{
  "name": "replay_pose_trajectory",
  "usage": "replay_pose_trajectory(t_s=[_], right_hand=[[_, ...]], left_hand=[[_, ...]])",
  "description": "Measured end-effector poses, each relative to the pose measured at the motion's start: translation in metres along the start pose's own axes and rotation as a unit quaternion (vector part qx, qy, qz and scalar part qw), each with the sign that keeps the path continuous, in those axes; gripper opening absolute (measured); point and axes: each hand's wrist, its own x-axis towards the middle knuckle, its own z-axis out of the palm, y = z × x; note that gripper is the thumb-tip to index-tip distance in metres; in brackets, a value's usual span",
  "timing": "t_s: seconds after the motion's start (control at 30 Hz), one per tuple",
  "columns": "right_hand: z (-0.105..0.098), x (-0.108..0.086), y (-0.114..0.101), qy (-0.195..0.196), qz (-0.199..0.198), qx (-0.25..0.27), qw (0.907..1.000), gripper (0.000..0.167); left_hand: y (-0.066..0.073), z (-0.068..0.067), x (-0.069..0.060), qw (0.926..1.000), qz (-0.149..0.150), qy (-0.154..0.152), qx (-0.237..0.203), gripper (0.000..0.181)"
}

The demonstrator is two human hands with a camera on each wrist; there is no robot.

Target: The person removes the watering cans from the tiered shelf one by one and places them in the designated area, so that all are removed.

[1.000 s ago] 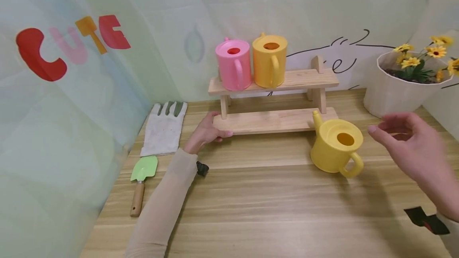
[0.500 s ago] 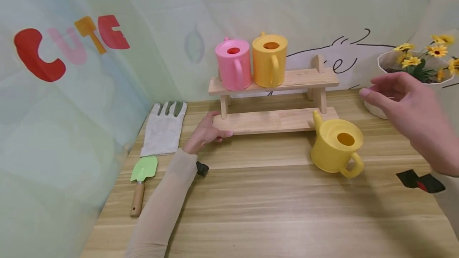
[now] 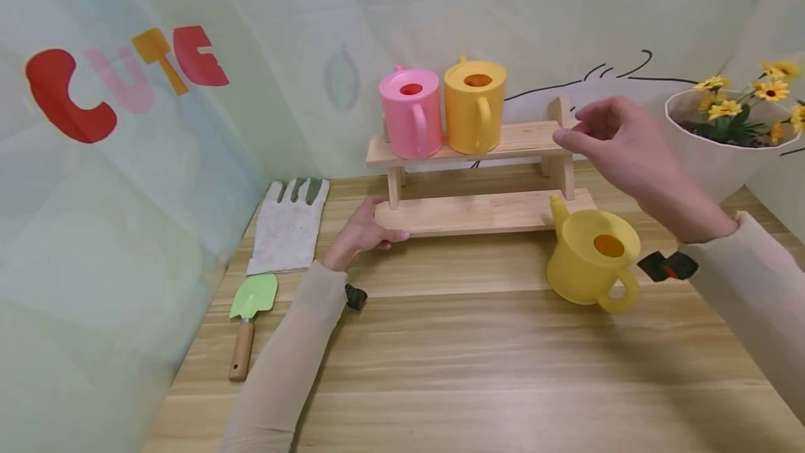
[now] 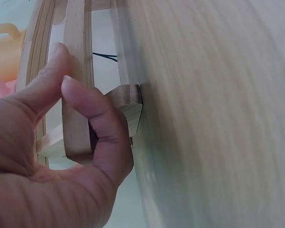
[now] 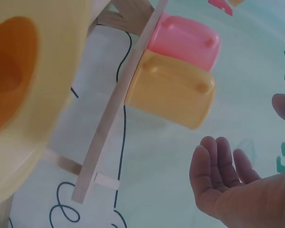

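Note:
My left hand [image 3: 363,231] grips the left end of the lower board of a two-tier wooden stand [image 3: 465,214]. The left wrist view has its thumb and fingers [image 4: 104,128] curled round the board end. On the upper tier, a pink watering can [image 3: 411,117] and an orange-yellow watering can [image 3: 473,107] stand side by side. My right hand [image 3: 629,145] hovers by the right end of that tier, holding nothing, its thumb apart from its loosely bent fingers. Below it on the table is a yellow watering can [image 3: 588,261], spout towards the stand, handle towards me.
A white and green work glove [image 3: 289,226] lies on the table at left. In front of it is a green trowel [image 3: 253,299] with a wooden handle. A white pot [image 3: 711,159] with yellow flowers stands at the back right. Fabric walls [image 3: 302,12] enclose the table.
My right hand has risen from beside the yellow watering can and moved left to the upper tier's right end. The left hand and the watering cans have stayed in place.

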Motion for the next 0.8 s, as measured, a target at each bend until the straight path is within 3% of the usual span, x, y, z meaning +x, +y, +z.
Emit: replay_pose_trajectory(t_s=[0.17,0.37,0.8], right_hand=[[0.01,0.019,-0.016,0.008,-0.011,0.013,0.9998,0.063],[0.025,0.04,-0.031,-0.005,0.002,0.016,0.9999,0.073],[0.065,0.065,-0.055,-0.025,0.025,0.026,0.999,0.068]], left_hand=[[0.001,0.0,0.0,1.0,0.0,0.0,-0.001,0.104],[-0.001,0.0,0.002,1.0,0.002,0.002,0.0,0.103],[-0.002,0.0,0.001,1.0,-0.002,-0.002,-0.004,0.103]])
